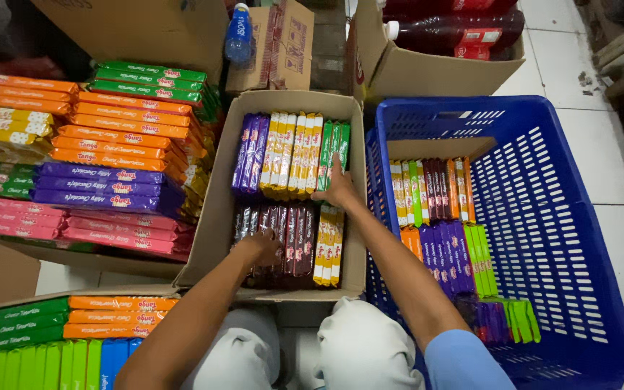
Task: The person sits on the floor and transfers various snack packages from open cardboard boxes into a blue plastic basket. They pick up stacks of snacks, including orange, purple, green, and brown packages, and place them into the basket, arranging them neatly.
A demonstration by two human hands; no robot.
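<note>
An open cardboard box (pixel 214 217) in the middle holds upright wafer packs: purple, yellow and green in the far row, dark brown and yellow in the near row. My right hand (pixel 339 186) rests on the green packs (pixel 334 141) at the far right of the box, fingers spread over them. My left hand (pixel 260 249) reaches into the dark brown packs (pixel 294 242) of the near row, fingers curled among them; whether it grips one I cannot tell. My knees in light trousers (pixel 359 347) sit just below the box.
A blue plastic crate (pixel 557 217) on the right holds more upright packs. Stacked boxes of orange, green, purple and pink packs (pixel 120 155) lie left. Further cartons stand behind, one with dark drink bottles (pixel 456 29), and a blue bottle (pixel 238 32). White tiled floor lies right.
</note>
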